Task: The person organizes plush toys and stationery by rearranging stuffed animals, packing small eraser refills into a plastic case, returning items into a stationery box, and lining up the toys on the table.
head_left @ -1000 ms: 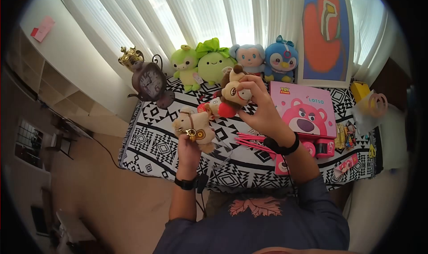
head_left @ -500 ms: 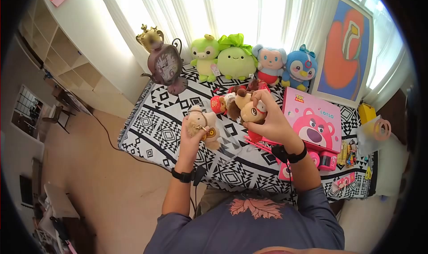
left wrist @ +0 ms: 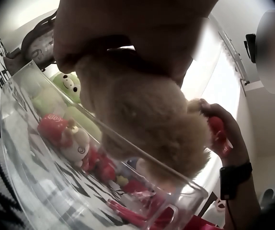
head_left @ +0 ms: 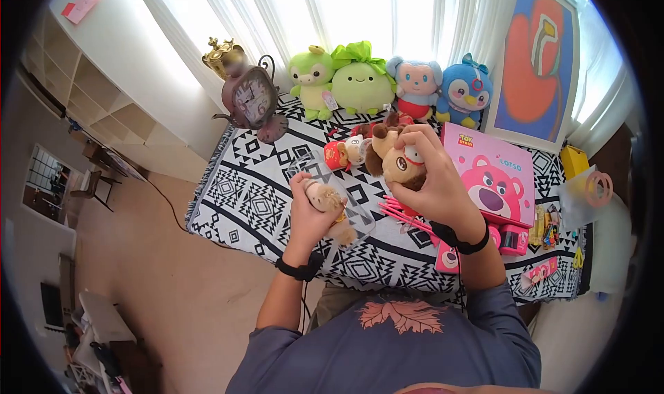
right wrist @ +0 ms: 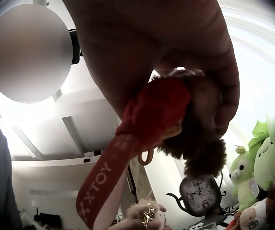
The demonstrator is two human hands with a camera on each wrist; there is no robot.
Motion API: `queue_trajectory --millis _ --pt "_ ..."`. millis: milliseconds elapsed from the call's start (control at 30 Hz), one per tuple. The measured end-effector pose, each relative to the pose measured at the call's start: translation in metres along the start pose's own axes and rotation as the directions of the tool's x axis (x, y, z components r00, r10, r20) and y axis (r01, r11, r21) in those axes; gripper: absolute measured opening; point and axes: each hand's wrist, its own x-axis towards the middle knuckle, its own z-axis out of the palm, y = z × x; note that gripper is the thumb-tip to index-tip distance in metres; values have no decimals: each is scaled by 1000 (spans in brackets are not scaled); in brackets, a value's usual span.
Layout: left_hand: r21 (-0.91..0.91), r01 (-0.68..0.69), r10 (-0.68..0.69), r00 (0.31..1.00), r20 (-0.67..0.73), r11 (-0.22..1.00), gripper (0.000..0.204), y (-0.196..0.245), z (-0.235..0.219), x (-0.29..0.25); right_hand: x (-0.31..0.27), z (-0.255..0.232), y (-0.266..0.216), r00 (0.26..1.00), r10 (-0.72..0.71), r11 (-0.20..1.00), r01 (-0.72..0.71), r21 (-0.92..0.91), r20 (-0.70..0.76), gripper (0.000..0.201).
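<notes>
My left hand (head_left: 309, 218) grips a small cream plush horse (head_left: 326, 199), tilted over a clear plastic box (left wrist: 20, 120). A gold clasp (right wrist: 148, 215) hangs on the horse, seen in the right wrist view. With thumb and fingers, my right hand (head_left: 446, 186) holds a brown-and-tan plush keychain (head_left: 398, 162) above the cloth. Its red strap (right wrist: 104, 177) dangles in the right wrist view. Just left of that plush lies a small white plush with a red hat (head_left: 337, 153), and more red and brown plush pieces (head_left: 387, 121) are behind it.
A clock (head_left: 252, 104) and several larger plush toys (head_left: 361, 86) line the back by the curtain. On the right are a pink Lotso box (head_left: 487, 176), pink sticks (head_left: 401, 211), a framed picture (head_left: 536, 69) and small packets (head_left: 544, 226). A patterned cloth (head_left: 235, 186) covers the table.
My left hand has turned the horse from upright to tilted down and brought it over the clear box. My right hand has kept its grip on the brown plush. The head view has shifted.
</notes>
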Motion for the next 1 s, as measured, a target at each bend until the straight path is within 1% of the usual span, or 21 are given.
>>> queue_trajectory --millis 33,67,100,167,200,300,367,433,467,500,567,600,667,700,767,800,833,867,900,967,1000 --pt "85 -6 8 1000 -25 996 88 9 3 -1 0 0 0 1000 1 1000 -1 -1 22 53" --pt "69 81 -77 996 -47 994 76 26 6 -2 0 -1 1 999 5 1000 -5 -1 45 53" --pt "75 93 -90 995 -33 993 76 22 8 -1 -1 1 2 999 24 1000 -25 4 44 53" --pt "382 -44 106 984 -143 923 64 21 12 0 -1 3 4 999 18 1000 -18 -2 49 54" --pt "383 -43 134 968 -214 923 58 23 18 -5 -2 4 7 998 14 1000 -14 1 62 54" --pt "481 -22 112 981 -160 877 60 24 17 -23 -3 3 2 998 42 999 -42 0 48 53" --pt "483 -30 119 981 -155 875 59 31 15 -34 -3 3 3 999 20 1000 -19 -21 32 52" --pt "464 -68 122 989 -87 883 58 34 5 -42 -2 4 5 998 47 999 -47 -18 29 51" --pt "455 -160 231 967 -107 876 56 28 2 -44 -2 6 7 1000 18 998 -17 -52 17 55" --pt "454 -156 230 967 -112 877 56 29 2 -47 -2 8 6 1000 15 999 -14 -51 22 55" --pt "409 -85 148 981 -124 909 55 31 1 -54 -2 12 5 985 160 963 -170 209 64 61" --pt "456 -146 195 979 -61 878 52 22 -1 -53 -1 14 5 985 155 964 -166 208 70 61" --pt "488 -125 156 988 -22 864 52 25 0 -55 -1 16 7 977 185 965 -201 170 102 65" --pt "522 -110 115 993 23 846 52 27 2 -55 0 17 9 978 179 967 -195 167 103 65" --pt "526 -118 139 990 -1 842 53 29 11 -57 1 18 15 977 140 984 -155 89 160 67" --pt "511 -170 190 982 12 842 53 29 15 -58 2 19 18 977 135 985 -150 85 162 67" --pt "496 -222 242 970 24 839 53 28 19 -59 3 19 21 980 66 995 -78 56 189 67" --pt "450 -209 216 976 36 868 53 25 23 -61 4 21 24 976 -1 1000 -5 30 217 67" --pt "449 -211 221 975 33 868 53 22 28 -60 4 23 27 976 -6 1000 0 28 216 67" --pt "544 -158 158 986 48 824 52 18 38 -60 4 28 30 965 29 985 -72 158 260 62" --pt "547 -133 128 991 47 826 52 16 42 -62 5 27 30 966 30 985 -73 159 258 62"
